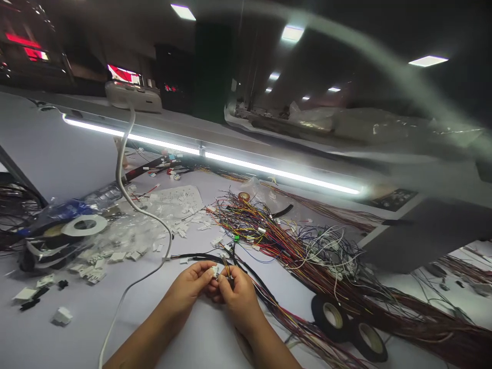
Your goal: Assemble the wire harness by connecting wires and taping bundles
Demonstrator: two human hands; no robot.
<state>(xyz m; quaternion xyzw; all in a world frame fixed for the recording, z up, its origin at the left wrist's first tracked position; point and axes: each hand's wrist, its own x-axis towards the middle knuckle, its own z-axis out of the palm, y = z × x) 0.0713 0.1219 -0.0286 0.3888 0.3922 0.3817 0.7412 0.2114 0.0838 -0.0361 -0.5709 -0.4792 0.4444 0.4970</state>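
Left hand (190,287): grip pinched a white connector (215,270) above the tabletop (203,333).
Right hand (240,300): grip held thin wires (226,266) beside the connector.
Screen (123,75): glowed red and white, too blurred to read.
White cable (120,161): hung before the light tube (284,172).
Black tape rolls (321,316): lay by the wire bundle (284,246).

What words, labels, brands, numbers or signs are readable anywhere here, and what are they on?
None can be read.
Lit screen beyond the bench: red and white, too blurred.
Red lights to its right: too small to tell whether they form characters.
Small white piece in the left hand: too small to make out any lettering.
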